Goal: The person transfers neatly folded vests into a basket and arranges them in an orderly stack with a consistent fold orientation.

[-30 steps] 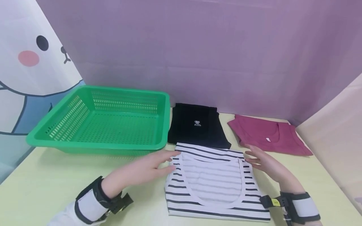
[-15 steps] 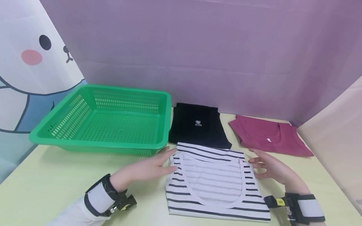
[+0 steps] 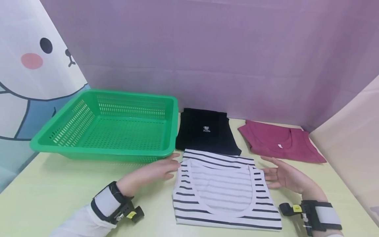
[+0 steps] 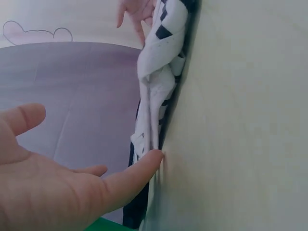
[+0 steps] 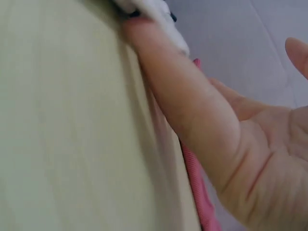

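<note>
A folded white top with dark stripes point(image 3: 223, 192) and a wide scoop neckline lies flat on the table. My left hand point(image 3: 151, 172) is at its upper left edge, fingers extended; in the left wrist view a fingertip point(image 4: 155, 159) meets the layered edge of the cloth. On the opposite side, my right hand point(image 3: 291, 177) has its fingers loosely extended at the upper right edge. One fingertip point(image 5: 142, 29) of that hand touches the striped cloth in the right wrist view, partly hidden by it. Neither hand grips the fabric.
A green plastic basket point(image 3: 103, 152) stands at the back left, near my left hand. Behind the striped top lies a folded black garment point(image 3: 204, 140), touching its far edge. A folded maroon top point(image 3: 275, 141) lies at the back right, before the purple curtain point(image 3: 207, 65).
My left hand has drawn slightly away to the left, its thumb off the top of the cloth. The right hand has shifted slightly right and down. The striped top stays in place.
</note>
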Demonstrator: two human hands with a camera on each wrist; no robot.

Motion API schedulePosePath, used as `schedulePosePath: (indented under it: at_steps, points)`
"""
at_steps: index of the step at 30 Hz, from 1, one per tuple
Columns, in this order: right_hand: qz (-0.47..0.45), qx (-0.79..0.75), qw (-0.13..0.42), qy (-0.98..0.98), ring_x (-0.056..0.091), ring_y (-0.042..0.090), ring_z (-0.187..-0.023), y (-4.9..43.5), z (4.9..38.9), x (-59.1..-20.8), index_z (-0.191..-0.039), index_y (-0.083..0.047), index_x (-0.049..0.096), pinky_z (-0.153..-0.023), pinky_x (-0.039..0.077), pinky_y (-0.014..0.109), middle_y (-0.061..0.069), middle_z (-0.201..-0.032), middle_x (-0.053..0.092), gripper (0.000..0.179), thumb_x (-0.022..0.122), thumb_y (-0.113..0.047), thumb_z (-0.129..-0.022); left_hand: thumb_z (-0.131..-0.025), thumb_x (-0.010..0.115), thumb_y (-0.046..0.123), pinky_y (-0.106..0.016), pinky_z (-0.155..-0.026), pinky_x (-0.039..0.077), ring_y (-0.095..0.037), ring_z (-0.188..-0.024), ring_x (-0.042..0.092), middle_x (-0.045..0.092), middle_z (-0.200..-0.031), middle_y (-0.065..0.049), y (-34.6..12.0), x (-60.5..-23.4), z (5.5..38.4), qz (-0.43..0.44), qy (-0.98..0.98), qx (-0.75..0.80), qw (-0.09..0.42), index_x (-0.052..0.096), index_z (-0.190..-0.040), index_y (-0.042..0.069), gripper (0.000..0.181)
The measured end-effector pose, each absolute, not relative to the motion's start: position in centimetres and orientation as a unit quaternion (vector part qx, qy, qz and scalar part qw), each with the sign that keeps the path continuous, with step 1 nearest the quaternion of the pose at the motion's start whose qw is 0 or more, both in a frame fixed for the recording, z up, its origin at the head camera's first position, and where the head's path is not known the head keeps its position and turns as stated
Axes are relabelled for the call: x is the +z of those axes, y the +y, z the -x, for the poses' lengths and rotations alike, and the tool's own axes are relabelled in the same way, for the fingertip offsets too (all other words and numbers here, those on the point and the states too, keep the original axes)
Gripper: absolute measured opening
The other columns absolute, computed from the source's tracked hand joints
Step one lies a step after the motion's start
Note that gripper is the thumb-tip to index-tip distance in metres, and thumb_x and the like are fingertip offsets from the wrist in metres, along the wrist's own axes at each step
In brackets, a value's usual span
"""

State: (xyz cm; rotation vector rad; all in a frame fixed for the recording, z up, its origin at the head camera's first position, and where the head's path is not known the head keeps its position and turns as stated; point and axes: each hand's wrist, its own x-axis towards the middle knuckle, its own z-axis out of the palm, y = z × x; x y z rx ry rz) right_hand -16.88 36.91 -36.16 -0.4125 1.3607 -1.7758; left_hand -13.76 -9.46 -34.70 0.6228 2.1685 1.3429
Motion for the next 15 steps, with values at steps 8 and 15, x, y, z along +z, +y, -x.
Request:
schedulePosePath:
  at_steps: [8,15]
  points:
    - [0.180,-0.700,0.458,0.517,0.057,0.026,-0.120,37.8,17.2,-37.2,-0.135,-0.017,0.049,-0.100,0.046,0.040,0.010,-0.131,0.058,0.066,-0.007,-0.023,-0.101,-0.096,0.048,0.005,-0.056,-0.114,0.018,-0.043,-0.142,0.016,0.040,-0.146,-0.018,-9.5,-34.9,13.9,-0.277,0.827,0.445,0.203,0.054,-0.130,0.002,0.035]
    - [0.228,-0.716,0.457,0.477,0.054,0.025,-0.123,37.3,17.5,-38.6,-0.138,-0.009,0.046,-0.105,0.042,0.036,0.011,-0.136,0.055,0.059,0.000,-0.010,-0.102,-0.100,0.040,0.011,-0.051,-0.114,0.022,-0.044,-0.140,0.018,0.009,-0.153,-0.029,-9.1,-35.1,13.6,-0.130,0.731,0.612,0.273,0.026,-0.143,-0.012,0.050]
